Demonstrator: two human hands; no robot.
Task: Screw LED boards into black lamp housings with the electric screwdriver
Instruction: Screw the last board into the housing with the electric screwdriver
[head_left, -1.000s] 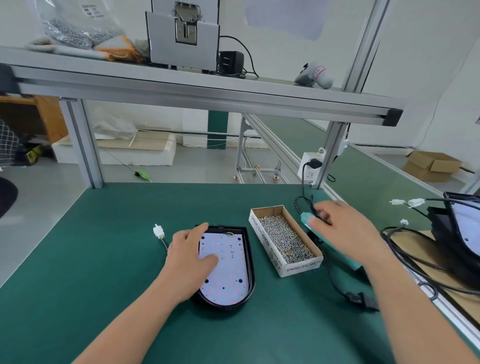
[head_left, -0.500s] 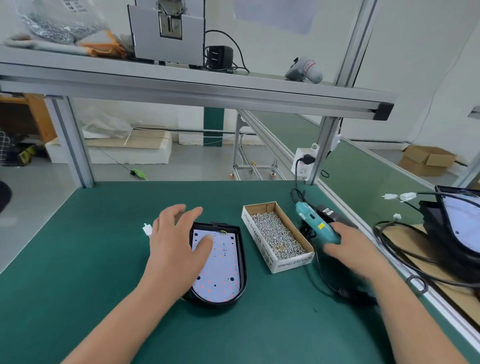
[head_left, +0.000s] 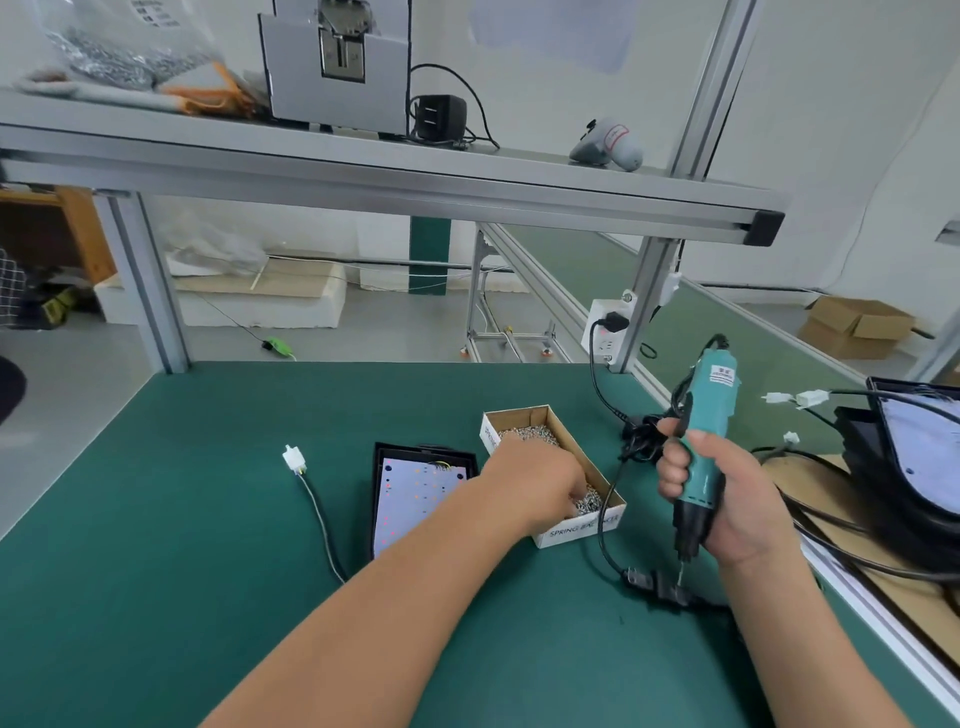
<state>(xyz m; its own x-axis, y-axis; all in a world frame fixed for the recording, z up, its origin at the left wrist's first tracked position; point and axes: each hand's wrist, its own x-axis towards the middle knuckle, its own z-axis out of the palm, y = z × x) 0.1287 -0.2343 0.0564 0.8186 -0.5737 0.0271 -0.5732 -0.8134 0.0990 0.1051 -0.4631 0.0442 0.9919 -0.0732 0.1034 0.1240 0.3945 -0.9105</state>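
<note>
Left hand (head_left: 540, 483) delves, grasp unclear, into the open cardboard box of silver screws (head_left: 582, 530); right of it, right hand (head_left: 727, 499) clenches a teal electric screwdriver (head_left: 711, 395); left, the black lamp housing (head_left: 426, 452) holding its white LED board (head_left: 415, 493).

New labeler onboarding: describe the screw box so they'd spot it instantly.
On the green mat, right of the black lamp housing, sits the screw box. Unlike its neighbours it is an open cardboard tray full of silvery screws, the left hand dipping in.

Teal screwdriver (head_left: 707, 415), black housing (head_left: 378, 499), white red-dotted board (head_left: 415, 493), green mat (head_left: 208, 519).
</note>
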